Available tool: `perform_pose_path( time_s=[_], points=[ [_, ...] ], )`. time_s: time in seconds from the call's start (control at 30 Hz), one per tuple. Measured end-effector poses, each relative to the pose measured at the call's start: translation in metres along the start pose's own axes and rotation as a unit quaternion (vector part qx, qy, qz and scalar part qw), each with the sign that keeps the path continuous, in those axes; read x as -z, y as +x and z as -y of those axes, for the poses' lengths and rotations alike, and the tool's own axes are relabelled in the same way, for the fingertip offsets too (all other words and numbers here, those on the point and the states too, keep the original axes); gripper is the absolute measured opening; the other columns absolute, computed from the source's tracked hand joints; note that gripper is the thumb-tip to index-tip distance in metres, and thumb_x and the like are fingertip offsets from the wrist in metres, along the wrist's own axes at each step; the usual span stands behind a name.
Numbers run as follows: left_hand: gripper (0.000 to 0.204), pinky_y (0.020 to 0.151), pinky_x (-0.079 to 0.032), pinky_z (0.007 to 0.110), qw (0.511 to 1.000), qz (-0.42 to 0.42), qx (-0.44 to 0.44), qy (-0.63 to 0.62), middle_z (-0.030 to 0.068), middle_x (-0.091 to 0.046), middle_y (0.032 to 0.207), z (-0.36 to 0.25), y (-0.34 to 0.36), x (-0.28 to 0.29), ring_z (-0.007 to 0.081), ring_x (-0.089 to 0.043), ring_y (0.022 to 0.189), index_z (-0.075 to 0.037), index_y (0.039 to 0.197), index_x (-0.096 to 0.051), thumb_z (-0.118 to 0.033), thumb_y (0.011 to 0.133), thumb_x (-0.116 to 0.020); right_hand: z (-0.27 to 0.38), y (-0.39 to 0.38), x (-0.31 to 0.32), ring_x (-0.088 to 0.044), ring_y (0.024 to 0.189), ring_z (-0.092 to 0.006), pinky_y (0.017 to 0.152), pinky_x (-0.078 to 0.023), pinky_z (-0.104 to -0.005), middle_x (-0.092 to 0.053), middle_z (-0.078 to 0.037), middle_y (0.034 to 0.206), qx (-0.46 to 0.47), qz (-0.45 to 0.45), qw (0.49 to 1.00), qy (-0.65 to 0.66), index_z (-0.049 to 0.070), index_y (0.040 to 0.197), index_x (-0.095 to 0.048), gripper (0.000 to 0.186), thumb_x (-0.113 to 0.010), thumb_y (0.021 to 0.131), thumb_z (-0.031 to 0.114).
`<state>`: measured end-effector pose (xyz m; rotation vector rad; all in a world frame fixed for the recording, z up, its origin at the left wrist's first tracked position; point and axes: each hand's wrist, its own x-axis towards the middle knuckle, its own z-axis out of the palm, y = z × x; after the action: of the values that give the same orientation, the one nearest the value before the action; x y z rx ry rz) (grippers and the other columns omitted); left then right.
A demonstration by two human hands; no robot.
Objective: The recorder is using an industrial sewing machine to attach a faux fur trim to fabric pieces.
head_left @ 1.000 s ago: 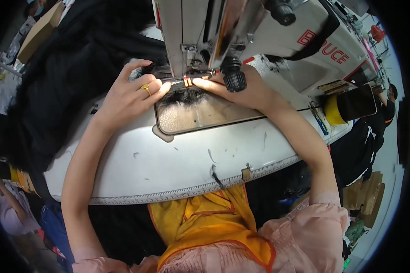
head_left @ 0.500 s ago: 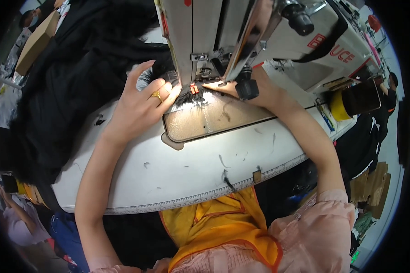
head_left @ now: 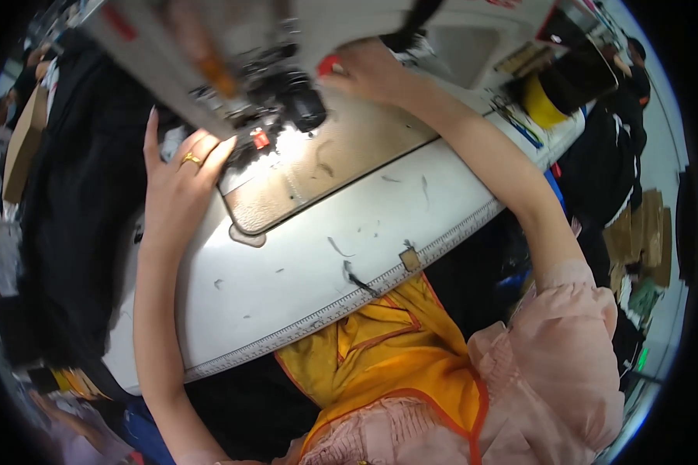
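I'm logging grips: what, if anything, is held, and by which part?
Left hand: no hold can be told. Right hand: perhaps a small red object; gripped part unclear.

Sewing machine (head_left: 159,58): its head blurs on my feed, up and left of the metal plate (head_left: 364,139); the top edge cuts it off.
Left hand (head_left: 180,190): left of the plate; I can't make out what its fingertips touch.
Right hand (head_left: 372,71): at the plate's far side; I can't tell whether it grips the blurred red piece (head_left: 328,66).
Black cloth (head_left: 77,201): left of the plate, partly hidden behind the machine.
Dark scraps (head_left: 340,247): nearer me than the plate, too small to identify.
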<state>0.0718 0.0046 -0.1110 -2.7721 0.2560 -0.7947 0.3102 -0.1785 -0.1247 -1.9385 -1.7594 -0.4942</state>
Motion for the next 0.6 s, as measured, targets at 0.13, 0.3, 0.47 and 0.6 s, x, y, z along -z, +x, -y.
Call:
perform_pose_path(
  time_s=[0.13,0.3,0.47,0.6],
  points=[
    [0.013,0.095,-0.041,0.042,0.989,0.080,0.045,0.118,0.0035,-0.059,0.080,0.019,-0.001,0.001,0.0169,-0.059,0.085,-0.007,0.087,-0.065,-0.006,0.078,-0.056,-0.014,0.013,-0.013,-0.063,0.075,-0.0291,0.070,-0.050,-0.0404,-0.067,-0.010,0.081,-0.083,0.047,0.991,-0.097,0.017,0.106,-0.065,0.026,-0.057,0.085,0.030],
    [0.011,0.086,-0.044,0.039,0.967,0.072,0.205,0.136,0.0122,-0.062,0.083,0.030,-0.010,0.013,0.0290,-0.059,0.082,0.000,0.084,-0.062,-0.010,0.080,-0.060,-0.037,0.000,-0.004,-0.062,0.094,-0.0269,0.080,-0.049,-0.0402,-0.066,-0.012,0.098,-0.089,0.014,0.992,-0.084,0.011,0.102,-0.065,0.024,-0.059,0.080,0.018],
    [0.017,0.067,-0.048,0.040,0.992,0.074,0.099,-0.034,0.0113,-0.061,0.085,0.036,-0.001,-0.015,0.0262,-0.060,0.084,-0.001,0.090,-0.061,-0.008,0.075,-0.062,-0.050,0.002,-0.008,-0.060,0.090,-0.0275,0.080,-0.048,-0.0398,-0.064,-0.010,0.094,-0.116,-0.046,0.978,-0.164,0.012,0.106,-0.064,0.033,-0.060,0.080,0.031],
    [0.014,0.073,-0.046,0.039,0.948,0.097,-0.101,0.287,0.0145,-0.062,0.088,0.063,-0.024,-0.048,0.0279,-0.058,0.083,-0.001,0.088,-0.060,-0.013,0.083,-0.055,-0.023,-0.013,0.014,-0.059,0.094,-0.0256,0.083,-0.046,-0.0375,-0.063,-0.010,0.102,-0.085,-0.110,0.990,-0.032,0.012,0.107,-0.063,0.035,-0.061,0.080,0.034]
  ],
)
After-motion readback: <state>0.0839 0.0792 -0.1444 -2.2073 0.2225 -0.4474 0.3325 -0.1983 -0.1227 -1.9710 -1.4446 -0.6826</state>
